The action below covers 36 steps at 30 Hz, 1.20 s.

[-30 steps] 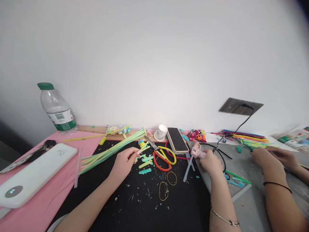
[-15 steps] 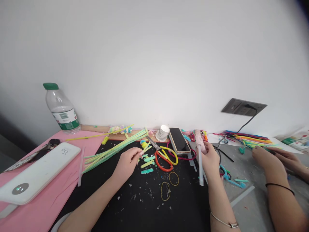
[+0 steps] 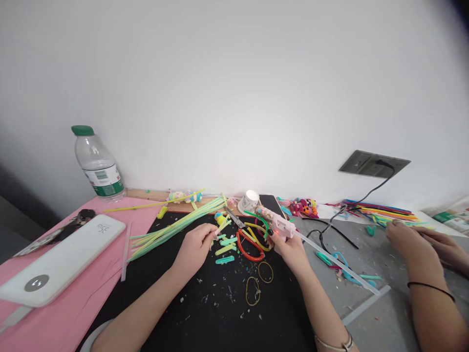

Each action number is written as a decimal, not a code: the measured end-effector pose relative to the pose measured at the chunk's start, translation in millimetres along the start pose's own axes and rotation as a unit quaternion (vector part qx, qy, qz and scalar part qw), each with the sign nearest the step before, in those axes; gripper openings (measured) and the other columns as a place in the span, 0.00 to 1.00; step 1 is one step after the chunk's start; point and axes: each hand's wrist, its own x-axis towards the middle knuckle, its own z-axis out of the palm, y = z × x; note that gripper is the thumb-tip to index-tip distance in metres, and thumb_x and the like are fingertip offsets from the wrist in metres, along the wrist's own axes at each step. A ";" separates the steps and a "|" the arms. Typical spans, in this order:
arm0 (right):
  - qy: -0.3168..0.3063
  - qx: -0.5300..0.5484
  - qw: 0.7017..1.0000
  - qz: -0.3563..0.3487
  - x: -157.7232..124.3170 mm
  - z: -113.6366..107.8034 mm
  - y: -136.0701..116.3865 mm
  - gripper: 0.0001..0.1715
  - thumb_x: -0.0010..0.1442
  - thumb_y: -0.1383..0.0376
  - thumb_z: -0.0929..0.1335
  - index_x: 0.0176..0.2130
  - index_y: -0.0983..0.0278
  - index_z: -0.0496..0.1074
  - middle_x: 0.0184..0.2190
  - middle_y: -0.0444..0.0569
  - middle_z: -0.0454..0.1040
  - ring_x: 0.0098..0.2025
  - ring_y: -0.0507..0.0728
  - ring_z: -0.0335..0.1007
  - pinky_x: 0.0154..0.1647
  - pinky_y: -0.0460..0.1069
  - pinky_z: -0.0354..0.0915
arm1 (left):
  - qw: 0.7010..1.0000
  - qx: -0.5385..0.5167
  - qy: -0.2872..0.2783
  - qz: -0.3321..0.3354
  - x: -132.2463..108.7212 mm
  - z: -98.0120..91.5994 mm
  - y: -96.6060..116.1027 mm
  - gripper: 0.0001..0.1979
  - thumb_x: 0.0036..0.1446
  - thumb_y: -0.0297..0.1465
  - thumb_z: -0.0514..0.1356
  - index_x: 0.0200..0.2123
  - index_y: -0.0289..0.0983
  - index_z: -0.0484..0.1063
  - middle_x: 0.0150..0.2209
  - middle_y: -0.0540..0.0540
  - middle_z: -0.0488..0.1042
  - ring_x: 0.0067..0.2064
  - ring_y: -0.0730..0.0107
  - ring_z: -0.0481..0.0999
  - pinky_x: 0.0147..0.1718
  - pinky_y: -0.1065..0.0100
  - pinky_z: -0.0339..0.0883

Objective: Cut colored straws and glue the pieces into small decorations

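My left hand (image 3: 196, 245) is pinched round a short pale-yellow pipe cleaner piece (image 3: 223, 226) above the black mat (image 3: 205, 313). Wrapped round the grip of a pink hot glue gun (image 3: 279, 225) is my right hand (image 3: 291, 253). The gun's nozzle points left, toward the paper cup (image 3: 249, 201); a long clear glue stick (image 3: 340, 265) sticks out of its back. A small red glow shows by my fingers. Between my hands lie short green and yellow pipe cleaner pieces (image 3: 224, 250) and scissors (image 3: 250, 250) with an orange handle.
Long pipe cleaners (image 3: 176, 229) lie left of centre. A power bank (image 3: 69, 256) rests on pink paper, with a water bottle (image 3: 100, 168) behind it. The gun partly covers a phone (image 3: 271, 203). Two rubber bands (image 3: 252, 292) lie in front. Another person's hands (image 3: 412, 244) work at right.
My right hand has swung the glue gun left and turned it from upright to nearly level, its nozzle now pointing left. My left hand stays almost in place.
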 end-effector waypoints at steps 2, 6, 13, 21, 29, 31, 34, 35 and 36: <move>-0.019 0.009 1.000 -0.001 -0.4 0.7 0.0 0.19 0.55 0.51 0.65 0.28 0.64 0.71 0.23 0.50 0.74 0.25 0.57 0.68 0.27 0.51 0.66 | 1.000 -0.008 0.014 -0.013 -0.2 -0.4 0.2 0.13 0.61 0.34 0.48 0.29 0.38 0.68 0.27 0.50 0.68 0.27 0.70 0.67 0.30 0.69 0.61; -0.091 0.051 0.995 -0.009 -2.9 3.9 -4.2 0.21 0.56 0.49 0.64 0.31 0.64 0.71 0.22 0.49 0.73 0.23 0.55 0.66 0.24 0.50 0.64 | 0.990 -0.108 0.043 -0.076 -0.9 -0.8 -0.1 0.13 0.60 0.39 0.51 0.32 0.38 0.69 0.26 0.50 0.68 0.26 0.72 0.68 0.28 0.71 0.65; -0.185 0.127 0.974 -0.008 -6.7 13.8 -8.2 0.23 0.56 0.48 0.65 0.35 0.65 0.72 0.25 0.50 0.75 0.25 0.56 0.70 0.28 0.51 0.67 | 0.921 -0.350 0.029 -0.170 2.6 1.5 2.2 0.15 0.58 0.43 0.54 0.38 0.38 0.68 0.34 0.46 0.75 0.35 0.68 0.75 0.33 0.68 0.69; -0.230 0.120 0.965 0.030 -9.3 16.0 -14.8 0.28 0.56 0.48 0.66 0.48 0.64 0.70 0.28 0.50 0.76 0.29 0.57 0.72 0.29 0.51 0.68 | 0.845 -0.506 -0.018 -0.174 1.0 3.9 6.1 0.10 0.58 0.38 0.59 0.36 0.36 0.67 0.47 0.44 0.73 0.37 0.74 0.75 0.42 0.67 0.68; -0.261 0.132 0.956 0.024 -6.5 17.0 -8.7 0.35 0.56 0.44 0.64 0.52 0.67 0.67 0.34 0.54 0.76 0.32 0.57 0.72 0.33 0.52 0.68 | 0.823 -0.534 -0.039 -0.192 2.5 3.9 5.8 0.10 0.57 0.37 0.60 0.35 0.36 0.68 0.49 0.43 0.72 0.39 0.70 0.76 0.43 0.66 0.67; -0.256 0.137 0.957 0.023 -6.6 16.5 -6.4 0.34 0.56 0.46 0.65 0.52 0.66 0.67 0.35 0.55 0.76 0.32 0.58 0.72 0.34 0.53 0.68 | 0.828 -0.526 -0.024 -0.192 3.2 4.1 5.1 0.10 0.56 0.37 0.61 0.35 0.36 0.68 0.48 0.43 0.72 0.39 0.70 0.75 0.42 0.66 0.67; -0.240 0.148 0.959 0.025 -7.0 15.3 -5.4 0.32 0.57 0.47 0.65 0.53 0.65 0.67 0.39 0.55 0.76 0.35 0.59 0.72 0.35 0.53 0.69 | 0.838 -0.509 0.012 -0.195 4.0 3.5 4.6 0.11 0.55 0.38 0.61 0.35 0.36 0.69 0.47 0.43 0.72 0.40 0.70 0.75 0.41 0.68 0.67; -0.239 0.153 0.959 0.024 -7.2 15.0 -5.6 0.32 0.57 0.48 0.65 0.53 0.64 0.67 0.41 0.56 0.76 0.36 0.59 0.72 0.36 0.53 0.68 | 0.841 -0.504 0.020 -0.197 4.2 3.1 4.5 0.11 0.55 0.38 0.61 0.36 0.36 0.69 0.47 0.44 0.72 0.39 0.71 0.75 0.41 0.68 0.67; -0.241 0.159 0.957 0.022 -7.3 14.7 -5.8 0.32 0.57 0.48 0.65 0.54 0.64 0.66 0.43 0.56 0.75 0.37 0.59 0.72 0.36 0.53 0.68 | 0.842 -0.500 0.026 -0.200 4.4 2.7 4.5 0.12 0.55 0.39 0.61 0.36 0.36 0.69 0.47 0.44 0.72 0.39 0.71 0.75 0.40 0.69 0.67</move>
